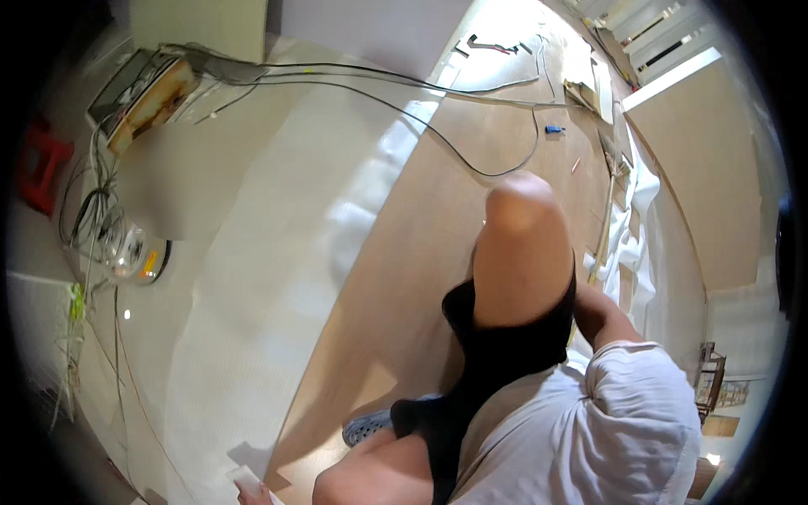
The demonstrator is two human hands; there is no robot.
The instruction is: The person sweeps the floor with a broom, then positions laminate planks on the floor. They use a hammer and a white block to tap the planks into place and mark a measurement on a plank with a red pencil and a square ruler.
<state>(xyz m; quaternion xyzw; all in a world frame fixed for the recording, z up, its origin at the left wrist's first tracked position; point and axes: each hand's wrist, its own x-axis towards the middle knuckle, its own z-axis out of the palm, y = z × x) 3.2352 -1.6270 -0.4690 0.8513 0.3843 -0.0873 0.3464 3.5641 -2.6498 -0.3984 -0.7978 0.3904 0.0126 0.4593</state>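
Head view shows left hand (254, 497) gripping one white slab (242, 475); right hand hidden, its grip unclear

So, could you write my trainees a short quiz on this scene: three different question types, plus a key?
1. Multiple choice: Which feature shows on the shoe?
A) laces
B) holes
C) a buckle
2. True or false: The right hand is in plain view.
3. Open: What does the left hand hold at the lower edge?

Key:
1. B.
2. False; the right forearm goes out of sight behind the raised leg.
3. A white piece, partly cut off.
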